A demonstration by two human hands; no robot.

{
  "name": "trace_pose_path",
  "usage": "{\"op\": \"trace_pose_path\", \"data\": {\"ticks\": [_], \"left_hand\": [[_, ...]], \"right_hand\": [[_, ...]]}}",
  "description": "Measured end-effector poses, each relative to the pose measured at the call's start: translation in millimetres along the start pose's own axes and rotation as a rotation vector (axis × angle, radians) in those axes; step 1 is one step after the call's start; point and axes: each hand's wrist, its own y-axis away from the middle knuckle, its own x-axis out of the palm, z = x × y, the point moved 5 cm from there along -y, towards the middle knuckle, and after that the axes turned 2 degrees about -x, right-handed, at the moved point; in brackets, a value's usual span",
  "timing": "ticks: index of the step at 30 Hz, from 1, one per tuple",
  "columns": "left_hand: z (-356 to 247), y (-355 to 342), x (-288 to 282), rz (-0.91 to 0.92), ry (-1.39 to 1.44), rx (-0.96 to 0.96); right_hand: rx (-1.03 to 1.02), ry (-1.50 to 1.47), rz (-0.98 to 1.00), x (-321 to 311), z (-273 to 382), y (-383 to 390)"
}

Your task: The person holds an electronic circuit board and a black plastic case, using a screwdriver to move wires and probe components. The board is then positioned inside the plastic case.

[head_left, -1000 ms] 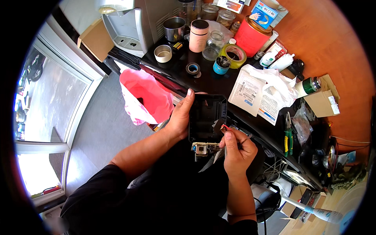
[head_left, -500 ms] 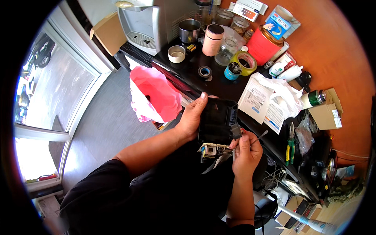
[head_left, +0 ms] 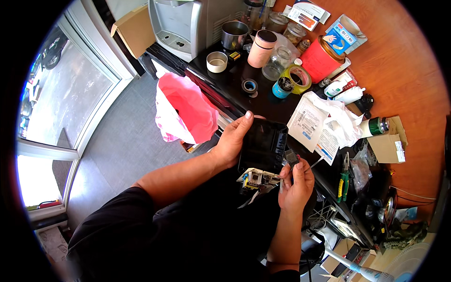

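My left hand (head_left: 231, 143) grips the left side of an open black plastic case (head_left: 261, 141), thumb along its upper edge. At the lower right of the case, my right hand (head_left: 298, 187) pinches a small dark block-shaped part (head_left: 291, 158) between thumb and fingers. A thin rod (head_left: 317, 163) with a grey tip sticks out past the right-hand fingers; its other end is hidden. Below the case, near the right fingertips, hangs a small circuit board (head_left: 257, 180) with yellow and metal components. Whether wires join it to the case cannot be made out.
A black desk (head_left: 235, 89) ahead carries a pink tumbler (head_left: 261, 49), glass jars, tape rolls, papers (head_left: 307, 124) and green-yellow pliers (head_left: 344, 181). A pink bag-lined bin (head_left: 188, 108) stands at left. Below right are tangled cables and a white fan (head_left: 408, 263).
The small dark part in my right hand has shifted slightly right, away from the case's edge, and tilted. My left hand keeps its hold on the case. The whole view has turned a little.
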Motion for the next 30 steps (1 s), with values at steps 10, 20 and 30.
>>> {"op": "trace_pose_path", "data": {"ticks": [10,20,30], "left_hand": [[1.9,-1.3,-0.9,0.01,0.004,-0.006],[-5.1,-4.9,-5.8,0.151,-0.185,0.063],[-22.1,11.4,30.7,0.384,-0.533,0.096]], "right_hand": [[0.005,0.039,-0.098,0.6,0.6,-0.2],[-0.031,0.627,-0.222,30.2,26.6,-11.9],[-0.361,0.997,-0.304,43.1,24.7,-13.8]]}}
